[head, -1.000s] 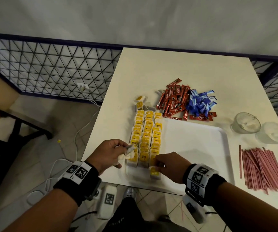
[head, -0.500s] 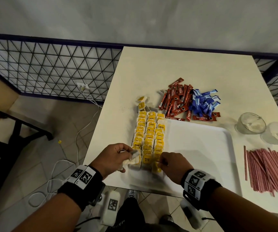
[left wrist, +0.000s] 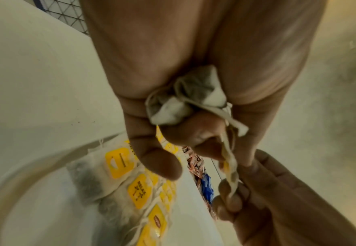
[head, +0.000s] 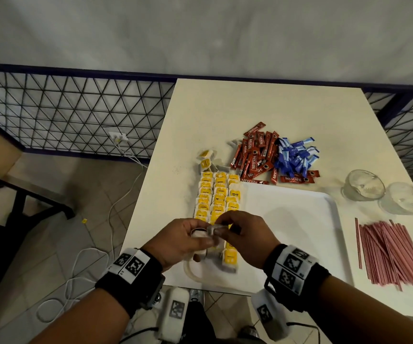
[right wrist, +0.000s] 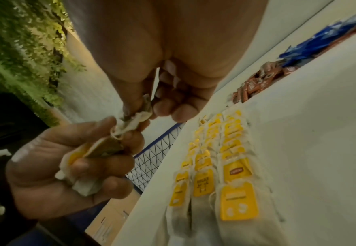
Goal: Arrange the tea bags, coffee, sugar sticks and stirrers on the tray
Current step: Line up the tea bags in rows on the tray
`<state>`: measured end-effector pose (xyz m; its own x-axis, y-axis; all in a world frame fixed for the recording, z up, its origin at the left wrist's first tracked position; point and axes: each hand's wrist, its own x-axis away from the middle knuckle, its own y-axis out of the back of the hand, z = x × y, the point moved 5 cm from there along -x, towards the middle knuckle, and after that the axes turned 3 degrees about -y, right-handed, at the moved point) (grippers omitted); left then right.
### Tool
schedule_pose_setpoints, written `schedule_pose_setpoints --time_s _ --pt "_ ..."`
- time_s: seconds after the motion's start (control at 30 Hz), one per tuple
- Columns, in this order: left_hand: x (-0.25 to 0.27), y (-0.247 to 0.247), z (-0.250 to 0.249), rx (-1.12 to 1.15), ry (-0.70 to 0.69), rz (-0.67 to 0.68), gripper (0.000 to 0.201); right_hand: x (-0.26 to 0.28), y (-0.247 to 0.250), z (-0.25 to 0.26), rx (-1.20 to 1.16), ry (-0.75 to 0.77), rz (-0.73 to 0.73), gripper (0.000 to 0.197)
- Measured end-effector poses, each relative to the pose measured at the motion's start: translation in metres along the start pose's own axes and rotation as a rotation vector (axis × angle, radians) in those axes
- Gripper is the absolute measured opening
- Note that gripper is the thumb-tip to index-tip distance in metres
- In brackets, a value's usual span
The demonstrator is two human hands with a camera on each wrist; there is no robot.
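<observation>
We find the worktop (head: 270, 108) carrying a white tray (head: 299, 219) at its near edge. On the tray's left side, three rows of tea bags (head: 217, 194) run from 6 towards 12 o'clock, yellow tags up and overlapping, which we judge is meant to keep them tidy and save room for the other goods. Off the tray, at its 12 o'clock, lie the red coffee sticks (head: 255, 157) and, touching them, the blue sugar sticks (head: 294, 157); the pink stirrers (head: 394, 254) lie at 3 o'clock. None of these is yet placed.

Above the near ends of the rows, the left hand (head: 183, 242) is curled round a small bunch of tea bags, serving as a reserve. The right hand (head: 245, 234) pinches one tea bag (left wrist: 229, 166) out of that bunch between thumb and fingertip, presumably to lay it next in a row.
</observation>
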<state>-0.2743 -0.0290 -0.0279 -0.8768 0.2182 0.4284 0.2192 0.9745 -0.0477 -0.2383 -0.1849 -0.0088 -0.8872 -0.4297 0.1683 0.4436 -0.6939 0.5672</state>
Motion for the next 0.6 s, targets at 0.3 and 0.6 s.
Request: schedule_pose_setpoints --time_s 0.3,0.6 --pt "0.011 0.002 -0.025 -0.619 -0.579 -0.306 0.026 0.008 0.007 0.003 -0.356 -0.079 -0.043 0.018" --pt "0.021 0.009 -0.024 -0.548 -0.539 -0.399 0.033 0.005 0.008 0.0 -0.481 -0.146 0.035 0.009"
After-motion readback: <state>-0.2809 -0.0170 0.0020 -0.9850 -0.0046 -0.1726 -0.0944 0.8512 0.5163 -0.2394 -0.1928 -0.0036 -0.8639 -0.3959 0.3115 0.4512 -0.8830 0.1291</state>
